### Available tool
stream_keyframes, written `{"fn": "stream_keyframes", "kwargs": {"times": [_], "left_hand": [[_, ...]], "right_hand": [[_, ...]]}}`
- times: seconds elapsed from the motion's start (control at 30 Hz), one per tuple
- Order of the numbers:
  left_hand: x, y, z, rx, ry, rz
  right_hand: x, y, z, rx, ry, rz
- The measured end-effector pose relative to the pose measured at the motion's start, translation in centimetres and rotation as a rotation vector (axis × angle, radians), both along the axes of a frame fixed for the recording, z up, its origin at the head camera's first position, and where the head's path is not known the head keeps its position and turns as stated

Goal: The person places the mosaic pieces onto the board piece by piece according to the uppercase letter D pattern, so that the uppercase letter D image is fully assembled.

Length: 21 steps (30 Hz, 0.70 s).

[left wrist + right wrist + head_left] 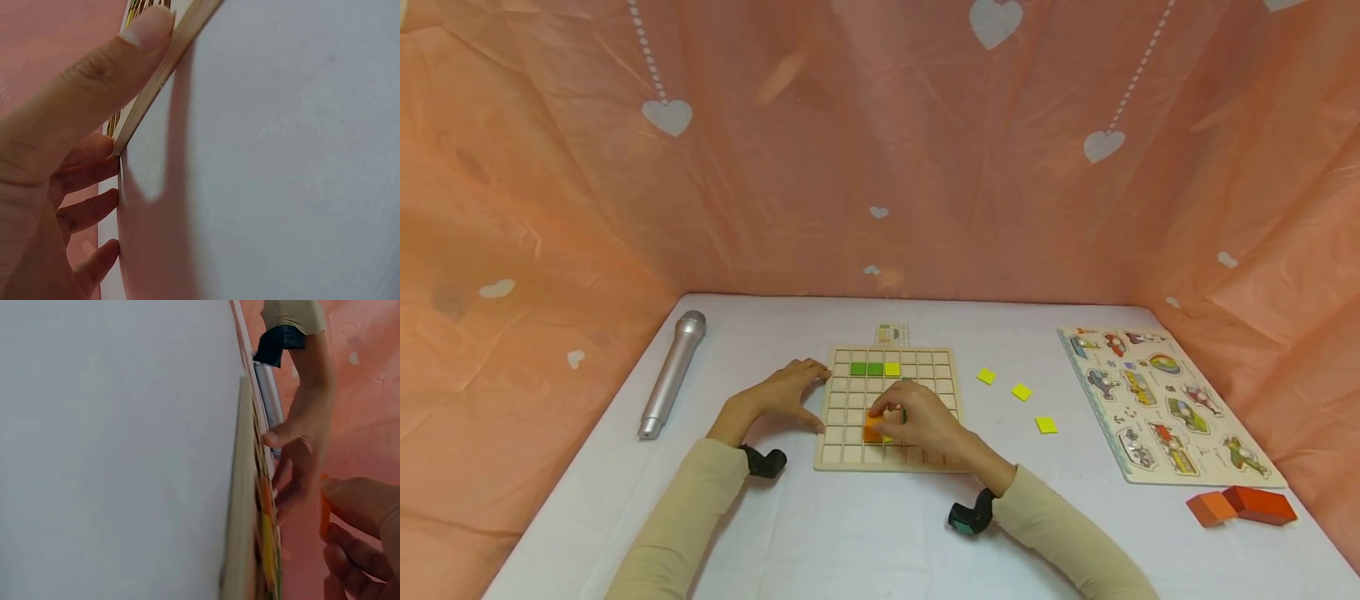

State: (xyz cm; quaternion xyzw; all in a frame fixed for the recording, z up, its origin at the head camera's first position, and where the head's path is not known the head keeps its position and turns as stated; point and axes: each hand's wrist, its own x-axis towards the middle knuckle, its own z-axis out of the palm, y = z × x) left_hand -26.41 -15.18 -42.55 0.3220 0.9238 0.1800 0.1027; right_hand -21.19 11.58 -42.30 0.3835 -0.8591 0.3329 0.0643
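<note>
A wooden grid board [889, 358] lies flat on the white table. Two green tiles [867, 368] and a yellow tile [892, 368] sit in its second row. My left hand [790, 390] rests against the board's left edge, with the thumb [131, 56] pressed on the board edge [164, 72] and the fingers spread. My right hand [917, 415] hovers over the board's middle and pinches an orange tile [872, 428] held on edge; in the right wrist view the orange tile [324, 512] stands just above the grid. A yellow tile [887, 437] shows under that hand.
Three loose yellow tiles [1021, 392] lie right of the board. A picture peg puzzle [1165, 404] sits at the far right, with orange blocks [1243, 505] in front of it. A silver microphone [672, 373] lies at the left. Pink heart-print sheeting walls the table.
</note>
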Motion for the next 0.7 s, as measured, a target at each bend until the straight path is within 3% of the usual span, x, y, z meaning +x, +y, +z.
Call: {"fn": "stream_keyframes", "kwargs": {"times": [0.1, 0.7], "left_hand": [[0.1, 0.0, 0.0, 0.000, -0.003, 0.002], [0.0, -0.1, 0.1, 0.019, -0.016, 0.003]], "right_hand": [[0.1, -0.9, -0.8, 0.005, -0.040, -0.016], [0.3, -3.1, -2.0, 0.123, 0.046, 0.028]]}}
